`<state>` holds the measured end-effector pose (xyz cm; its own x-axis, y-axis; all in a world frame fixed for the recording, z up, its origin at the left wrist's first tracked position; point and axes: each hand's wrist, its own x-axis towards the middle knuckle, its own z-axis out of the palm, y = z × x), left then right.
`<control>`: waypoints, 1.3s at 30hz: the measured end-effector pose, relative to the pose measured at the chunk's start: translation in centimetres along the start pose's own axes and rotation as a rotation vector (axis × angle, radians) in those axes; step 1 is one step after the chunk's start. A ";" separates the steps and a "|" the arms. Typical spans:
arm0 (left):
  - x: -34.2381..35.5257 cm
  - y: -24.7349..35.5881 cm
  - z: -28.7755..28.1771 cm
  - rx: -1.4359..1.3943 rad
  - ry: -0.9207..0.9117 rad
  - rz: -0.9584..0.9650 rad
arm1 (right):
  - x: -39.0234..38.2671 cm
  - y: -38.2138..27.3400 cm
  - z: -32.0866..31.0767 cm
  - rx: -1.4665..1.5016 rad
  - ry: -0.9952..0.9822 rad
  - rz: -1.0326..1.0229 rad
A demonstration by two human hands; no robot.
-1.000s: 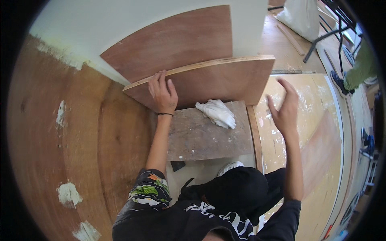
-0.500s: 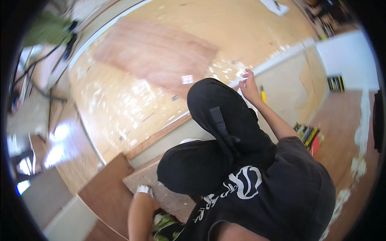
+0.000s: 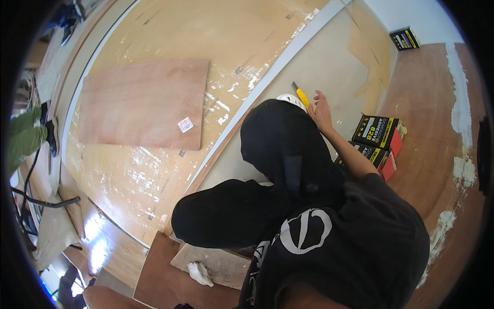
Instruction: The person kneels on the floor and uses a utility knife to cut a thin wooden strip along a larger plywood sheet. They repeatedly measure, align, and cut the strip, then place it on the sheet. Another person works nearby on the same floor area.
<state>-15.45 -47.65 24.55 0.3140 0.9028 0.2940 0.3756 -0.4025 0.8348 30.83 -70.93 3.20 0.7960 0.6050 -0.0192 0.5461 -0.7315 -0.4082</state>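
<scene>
My right hand (image 3: pixel 321 110) reaches down past my right knee with its fingers stretched out and apart. Beside it on the floor lies a yellow utility knife (image 3: pixel 301 96), dark end pointing away; the near end of its handle meets or passes by my thumb. Part of a white shoe (image 3: pixel 292 100) shows beyond my knee. Of my left arm, only some bare skin at the lower left edge is in view, and the left hand does not show. A crumpled white cloth-like wad (image 3: pixel 199 274) rests on a greyish board (image 3: pixel 226 265) left of my body.
A reddish-brown wood sheet (image 3: pixel 149 105) lies on the glue-smeared yellowish panel (image 3: pixel 242 31), with a small white packet (image 3: pixel 185 124) on it. To the right stand black-and-yellow adhesive boxes (image 3: pixel 378 131). Another person's green-trousered leg (image 3: pixel 28 134) is at far left, near a black metal frame (image 3: pixel 46 202).
My view has turned and shifted. My right hand has moved from the pale strip to beside the knife. My left forearm has left the white wad, which now lies alone on the board.
</scene>
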 end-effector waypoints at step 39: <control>5.1 8.1 28.3 0.132 -0.506 -0.757 | 13.4 25.1 -0.6 -0.381 0.628 1.074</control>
<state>13.88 -50.61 19.64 0.2758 0.7710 -0.5739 0.7232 0.2268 0.6523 55.39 -81.40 -6.79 0.8076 -0.5092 0.2975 -0.4799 -0.8606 -0.1705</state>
